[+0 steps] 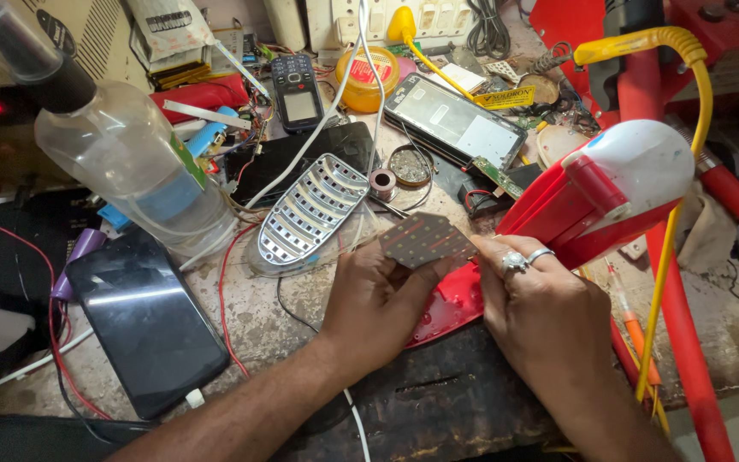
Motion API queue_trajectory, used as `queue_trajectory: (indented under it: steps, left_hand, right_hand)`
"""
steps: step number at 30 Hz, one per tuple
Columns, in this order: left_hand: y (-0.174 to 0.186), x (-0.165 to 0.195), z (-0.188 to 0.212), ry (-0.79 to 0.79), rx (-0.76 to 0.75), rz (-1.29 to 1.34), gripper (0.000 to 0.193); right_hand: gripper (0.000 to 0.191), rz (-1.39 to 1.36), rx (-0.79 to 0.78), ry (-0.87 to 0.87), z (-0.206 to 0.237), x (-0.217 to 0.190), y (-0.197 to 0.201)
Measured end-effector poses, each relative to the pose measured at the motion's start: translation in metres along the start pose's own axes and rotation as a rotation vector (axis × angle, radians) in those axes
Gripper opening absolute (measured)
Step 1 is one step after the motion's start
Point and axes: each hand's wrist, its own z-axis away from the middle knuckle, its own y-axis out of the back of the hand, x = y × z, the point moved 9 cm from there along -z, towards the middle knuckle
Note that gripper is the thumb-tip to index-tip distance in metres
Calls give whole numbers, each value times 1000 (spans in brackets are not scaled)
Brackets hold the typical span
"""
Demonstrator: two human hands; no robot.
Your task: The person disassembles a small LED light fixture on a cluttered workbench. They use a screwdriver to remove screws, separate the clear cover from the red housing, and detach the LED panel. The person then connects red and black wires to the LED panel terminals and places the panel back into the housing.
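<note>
My left hand (pixel 375 301) pinches a small brown circuit board (pixel 425 239) dotted with rows of tiny lights, holding it tilted above the bench. My right hand (pixel 540 308), with rings on two fingers, rests on the opened red and white lamp body (pixel 609 192) and touches the board's right edge. Under both hands lies the lamp's red lower shell (pixel 451 304). A silver reflector grid (pixel 311 210) from the lamp sits just left of the board.
A dark smartphone (pixel 143 321) lies at the left, beside a clear plastic bottle (pixel 121 150). A keypad phone (pixel 297 92), an opened phone (pixel 455 120), a solder spool (pixel 381 182), wires and a yellow cable (pixel 686 154) crowd the bench. Red pipes (pixel 686 342) stand on the right.
</note>
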Motion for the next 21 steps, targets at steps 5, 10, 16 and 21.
queue_trajectory:
  steps: [5, 10, 16, 21]
  left_hand:
    - [-2, -8, 2, 30, -41, 98, 22]
    - [-1, -7, 2, -43, -56, 110, 21]
    - [0, -11, 3, -11, -44, 67, 20]
    - [5, 4, 3, -127, -16, -81, 19]
  right_hand:
    - [17, -15, -43, -9, 0, 0, -2]
    - [18, -11, -68, -44, 2, 3, -9]
    - [21, -85, -51, 22, 2, 0, -8]
    - [16, -4, -98, 50, -1, -1, -10]
